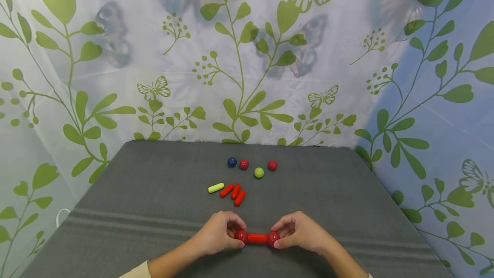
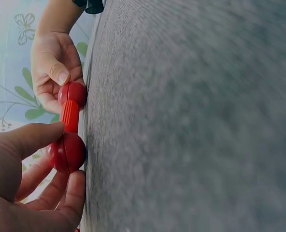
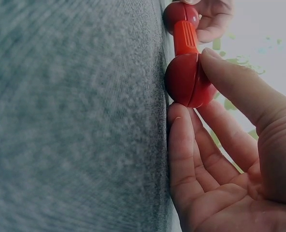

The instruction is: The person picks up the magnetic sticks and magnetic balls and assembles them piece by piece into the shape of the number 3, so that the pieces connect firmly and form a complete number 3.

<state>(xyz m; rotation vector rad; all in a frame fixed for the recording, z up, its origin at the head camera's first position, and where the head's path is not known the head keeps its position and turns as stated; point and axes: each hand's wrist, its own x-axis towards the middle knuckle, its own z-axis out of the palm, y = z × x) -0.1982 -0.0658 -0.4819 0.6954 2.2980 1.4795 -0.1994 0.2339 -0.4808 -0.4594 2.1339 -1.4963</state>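
A red ribbed rod [image 1: 257, 238] lies level near the front of the table, with a dark red ball at each end. My left hand [image 1: 219, 234] holds the left ball [image 1: 241, 237] between thumb and fingers. On the other side, my right hand [image 1: 302, 234] pinches the right ball [image 1: 273, 238] the same way. In the left wrist view the near ball [image 2: 68, 152] touches the rod's end and shows a seam around it. The right wrist view has the thumb on top of its ball [image 3: 189, 79], fingers beneath, close to the cloth.
Beyond the hands lie a yellow-green rod [image 1: 215, 188] and several red rods [image 1: 236, 191]. Farther back sit a blue ball [image 1: 232, 161], two red balls [image 1: 244, 164] and a green ball [image 1: 259, 172]. Grey cloth [image 1: 154, 183] covers the table; a leaf-patterned curtain [image 1: 262, 110] hangs behind.
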